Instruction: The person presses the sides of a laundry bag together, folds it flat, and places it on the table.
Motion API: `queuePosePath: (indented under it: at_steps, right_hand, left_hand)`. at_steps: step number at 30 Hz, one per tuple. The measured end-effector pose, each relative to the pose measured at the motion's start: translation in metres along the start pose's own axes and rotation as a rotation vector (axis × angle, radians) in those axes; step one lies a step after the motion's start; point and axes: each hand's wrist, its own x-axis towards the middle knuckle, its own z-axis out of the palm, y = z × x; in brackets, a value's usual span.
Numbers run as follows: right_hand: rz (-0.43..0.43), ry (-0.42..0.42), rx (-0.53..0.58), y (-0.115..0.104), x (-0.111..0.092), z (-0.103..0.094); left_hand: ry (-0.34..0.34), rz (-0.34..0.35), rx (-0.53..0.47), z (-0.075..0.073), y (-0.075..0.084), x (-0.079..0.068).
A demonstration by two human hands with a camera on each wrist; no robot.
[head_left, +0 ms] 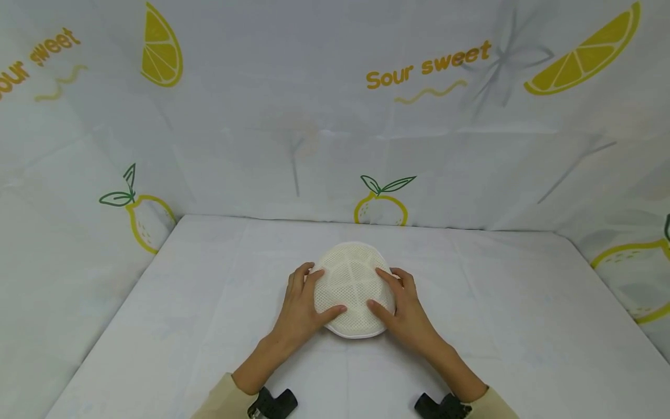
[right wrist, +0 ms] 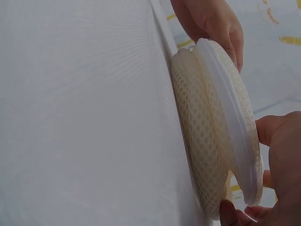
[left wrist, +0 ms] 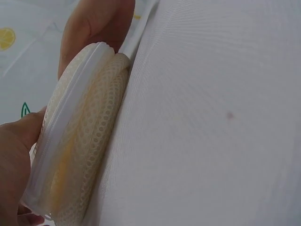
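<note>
A round, cream mesh laundry bag (head_left: pixel 352 285) lies on the white-covered table, its domed top facing up. My left hand (head_left: pixel 302 304) grips its left side, thumb on the mesh and fingers along the far edge. Opposite it, my right hand (head_left: pixel 407 308) holds the right side in much the same way. In the left wrist view, a white zip band (left wrist: pixel 70 115) runs round the bag's side, and a yellowish patch shows through the mesh below it. From the right wrist, the bag (right wrist: pixel 200 117) looks flattened, and right-hand fingertips touch its lower edge.
White cloth covers the table (head_left: pixel 157 337). Behind it and at both sides hangs a pale curtain (head_left: pixel 251 116) printed with lemons and lettering. Dark wrist cameras (head_left: pixel 277 402) sit at both cuffs, low over the table.
</note>
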Motion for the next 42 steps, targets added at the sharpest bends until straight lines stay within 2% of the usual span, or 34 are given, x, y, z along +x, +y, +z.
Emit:
queuePosePath:
  at_steps: [3,9,16,19,27,34,42]
  right_hand:
    - [-0.050,0.020,-0.069,0.000,0.000,0.001]
    - [-0.178,0.015,-0.224,0.000,0.001,0.003]
    - [-0.317,0.027,-0.375,-0.004,0.004,0.005]
    - [-0.358,0.020,-0.411,-0.007,0.007,0.006]
    - [-0.419,-0.025,-0.476,-0.008,0.013,0.003]
    - [-0.383,-0.069,-0.489,-0.007,0.011,0.004]
    - [-0.301,-0.106,-0.428,-0.007,0.007,0.007]
  left_hand:
    - [-0.017,0.089,0.012,0.000,-0.008,0.003]
    - [-0.105,0.247,0.023,-0.003,-0.021,0.015]
    - [-0.214,0.351,0.154,-0.004,-0.025,0.025]
    - [-0.240,0.361,0.185,-0.006,-0.025,0.027]
    - [-0.320,0.325,0.229,-0.007,-0.023,0.030]
    - [-0.349,0.340,0.289,-0.006,-0.021,0.031]
    - [-0.371,0.333,0.315,-0.002,-0.023,0.030]
